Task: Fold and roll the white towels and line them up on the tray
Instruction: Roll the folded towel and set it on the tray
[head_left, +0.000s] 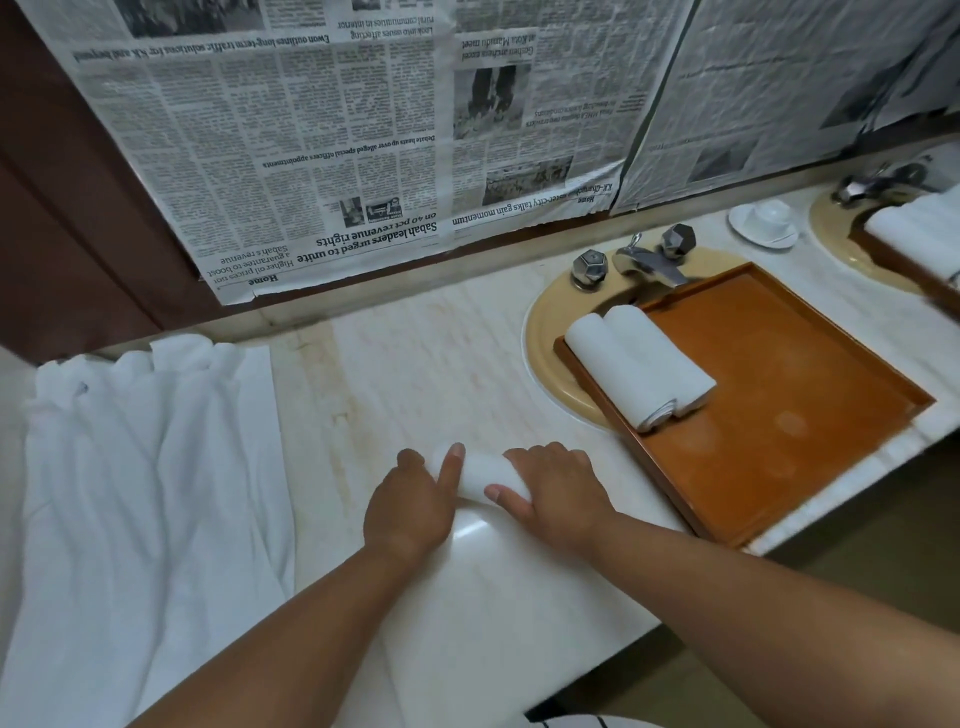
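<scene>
Lower centre, my left hand (410, 501) and right hand (558, 499) are gripping a soft white towel roll (484, 475) on the glossy counter (415, 374).

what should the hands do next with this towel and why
Probably lift the towel roll onto the tray, next to the two rolled towels. The left hand and right hand both grip it, it looks fully rolled, and bare tray floor lies beside that pair.

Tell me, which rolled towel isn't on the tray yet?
The roll on the counter, gripped by the left hand and right hand. The other two rolls lie side by side at the left end of the tray.
</scene>
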